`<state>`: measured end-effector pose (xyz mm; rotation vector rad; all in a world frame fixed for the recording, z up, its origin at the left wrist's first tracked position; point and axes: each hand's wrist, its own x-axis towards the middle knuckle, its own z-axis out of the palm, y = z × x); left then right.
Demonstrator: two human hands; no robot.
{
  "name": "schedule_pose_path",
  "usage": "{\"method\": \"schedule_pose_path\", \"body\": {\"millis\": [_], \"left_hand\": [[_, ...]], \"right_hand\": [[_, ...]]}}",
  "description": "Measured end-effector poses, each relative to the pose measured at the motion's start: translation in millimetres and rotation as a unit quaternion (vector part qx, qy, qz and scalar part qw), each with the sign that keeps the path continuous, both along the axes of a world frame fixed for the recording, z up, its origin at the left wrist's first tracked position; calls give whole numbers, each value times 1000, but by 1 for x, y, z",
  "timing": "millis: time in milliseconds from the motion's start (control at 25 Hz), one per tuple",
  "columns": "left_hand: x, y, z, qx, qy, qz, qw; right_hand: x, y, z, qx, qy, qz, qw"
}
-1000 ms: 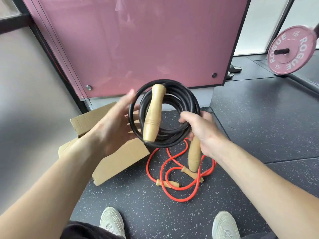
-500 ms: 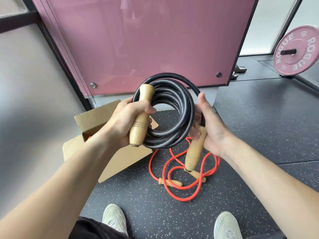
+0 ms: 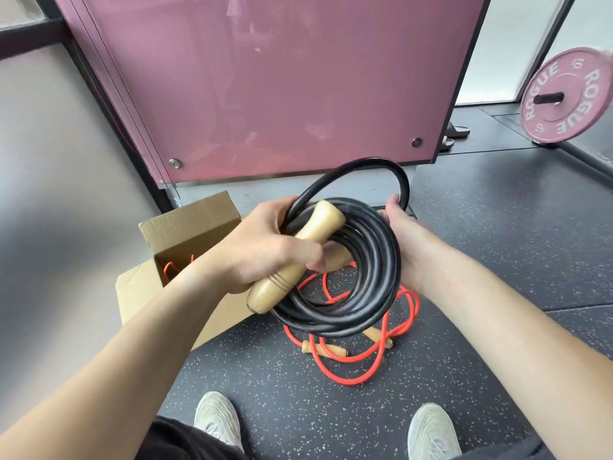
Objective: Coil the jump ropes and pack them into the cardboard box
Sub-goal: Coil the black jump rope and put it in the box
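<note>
Since earlier: black coil has tipped from near upright to lying flatter, and one loop now springs free above the bundle.
Left hand [image 3: 265, 247]: its grip is closed around a wooden handle [image 3: 292, 260] pressed across the coil, thumb on top.
Right hand [image 3: 403, 240]: cradles the coil's 3 o'clock edge; fingertips touch the loose loop. How tightly its grip closes cannot be told, as the rope hides the fingers.
Black jump rope [image 3: 365, 280]: coiled in several turns, held in the air between both hands, at the middle of the view.
Loose loop [image 3: 394, 174]: arcs up toward 12 o'clock, apart from the bundle.
Cardboard box [image 3: 185, 224]: open on the floor at 9 o'clock of the coil, partly behind the left forearm; a bit of orange rope [image 3: 170, 268] shows inside.
Orange jump rope [image 3: 351, 356]: uncoiled on the floor under the black coil, toward 6 o'clock, with small wooden handles.
Around: pink panel [image 3: 282, 78] at 12 o'clock; pink weight plate [image 3: 564, 97] at 2 o'clock; two pale shoes [image 3: 217, 419] at 6 o'clock on speckled floor [image 3: 497, 227].
</note>
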<state>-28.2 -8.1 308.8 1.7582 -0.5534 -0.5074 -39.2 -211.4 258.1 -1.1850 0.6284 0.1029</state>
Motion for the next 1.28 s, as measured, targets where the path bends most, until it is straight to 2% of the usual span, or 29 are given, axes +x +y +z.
{"method": "schedule_pose_path", "body": {"millis": [120, 280, 440, 520, 680, 760, 960, 1040, 1120, 1200, 1280], "left_hand": [[-4, -5, -3, 13, 1, 3, 1000], [-2, -10, 2, -26, 23, 115, 993], [3, -14, 1, -54, -10, 230, 972], [1, -15, 0, -41, -52, 260, 963], [-3, -20, 0, -39, -105, 298, 948], [-3, -21, 1, -41, -127, 312, 941], [-14, -24, 6, -68, -225, 329, 915], [-13, -23, 5, -68, -261, 340, 901], [-7, -20, 2, -61, -274, 350, 894], [-2, -18, -2, -46, -273, 357, 892], [1, -17, -5, -20, -288, 359, 887]], "right_hand": [[-8, 6, 1, 39, 15, 135, 990], [-15, 5, 6, 190, -51, 209, 958], [-12, 7, 8, 239, -124, 325, 907], [-12, 10, 6, 255, -161, 347, 888], [-10, 11, 2, 279, -215, 301, 886], [-10, 12, 0, 265, -245, 268, 893], [-15, 13, 12, 179, -270, 271, 906], [-23, 23, 13, 76, -265, 239, 931], [-30, 40, 13, 8, -240, 197, 951], [-33, 50, 15, 35, -181, 198, 963], [-33, 49, 19, -10, -120, 211, 970]]}}
